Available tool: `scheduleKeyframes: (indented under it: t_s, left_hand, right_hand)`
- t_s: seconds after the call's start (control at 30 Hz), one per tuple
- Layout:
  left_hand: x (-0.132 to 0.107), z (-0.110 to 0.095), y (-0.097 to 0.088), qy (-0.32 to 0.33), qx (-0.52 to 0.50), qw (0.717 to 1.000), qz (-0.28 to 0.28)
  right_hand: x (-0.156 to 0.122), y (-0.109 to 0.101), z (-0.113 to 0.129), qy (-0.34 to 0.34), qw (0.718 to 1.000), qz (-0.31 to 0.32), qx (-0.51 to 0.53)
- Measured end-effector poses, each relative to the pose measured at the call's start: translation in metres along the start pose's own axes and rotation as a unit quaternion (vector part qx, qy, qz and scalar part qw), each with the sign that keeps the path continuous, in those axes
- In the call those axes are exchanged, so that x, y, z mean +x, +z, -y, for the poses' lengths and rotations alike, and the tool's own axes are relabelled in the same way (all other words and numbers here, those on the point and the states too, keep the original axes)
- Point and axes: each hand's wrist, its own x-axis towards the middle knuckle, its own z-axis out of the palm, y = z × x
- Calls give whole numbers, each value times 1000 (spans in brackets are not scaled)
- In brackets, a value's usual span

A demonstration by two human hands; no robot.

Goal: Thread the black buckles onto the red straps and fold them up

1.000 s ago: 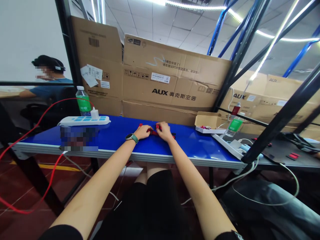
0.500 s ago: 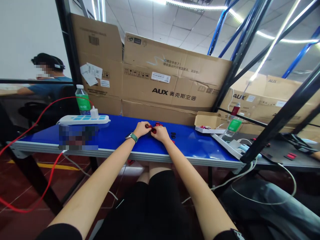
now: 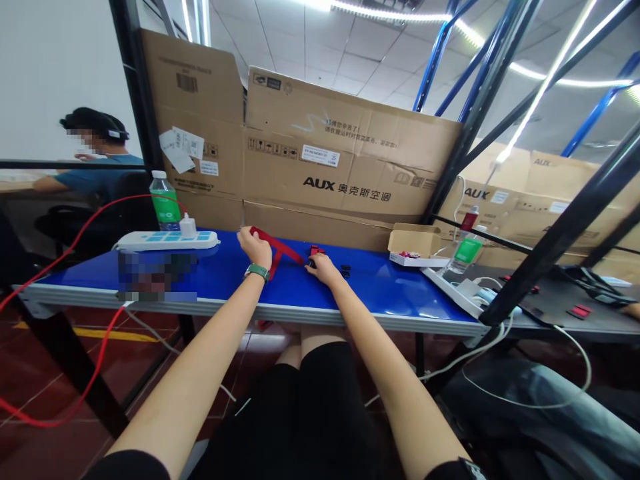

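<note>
A red strap (image 3: 283,251) stretches between my two hands above the blue tabletop, with another length of it hanging down beside my left wrist. My left hand (image 3: 256,248), with a green-banded watch on its wrist, is closed on the strap's left end and raised a little. My right hand (image 3: 321,267) is lower, its fingers closed around a small dark piece at the strap's right end; that piece is mostly hidden. Just behind the right hand lies a small red and black bundle (image 3: 316,250). Small black pieces (image 3: 345,271) rest to the right of it.
A power strip (image 3: 167,241) and a green-labelled bottle (image 3: 165,201) stand at the left. An open carton (image 3: 415,247) holding small items is at the right, beside another power strip (image 3: 453,293). Cardboard (image 3: 350,167) walls the back. People sit on both sides.
My left hand has moved left and up, away from my right hand, drawing the red strap out between them. My right hand has barely shifted.
</note>
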Motion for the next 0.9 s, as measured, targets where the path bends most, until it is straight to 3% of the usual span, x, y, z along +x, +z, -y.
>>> scheduleKeyframes:
  t_s: [0.07,0.13,0.27,0.4,0.5,0.67,0.73,0.8,0.87,0.9]
  left_hand:
    - [4,4,-1,-8,-21,999,-25]
    - [6,7,-1,3,-46,999,-15]
    - [3,6,3,51,-103,992,56]
    - [-5,-3,7,57,-173,971,153]
    - [-8,-8,10,2,-249,943,221]
    - [-6,-5,16,-151,-353,887,256]
    - [-7,-4,17,-176,-330,884,279]
    - [-10,-3,16,-156,-239,905,316]
    - [-14,-3,13,-76,-93,925,360]
    - [-16,-3,12,-12,-17,923,385]
  right_hand:
    - [1,3,-6,-3,1000,11,0]
    - [0,3,-10,3,1000,12,-3]
    - [0,0,-13,38,999,11,-19]
    - [0,-6,-15,152,987,-35,-34]
    - [-5,-13,-20,241,967,-82,-24]
    - [-18,-22,-29,323,937,-132,6]
    - [-21,-22,-32,347,930,-117,15]
    - [-22,-21,-34,357,930,-90,10]
    - [-22,-19,-33,355,932,-74,-21]
    - [-22,-19,-31,351,932,-76,-43]
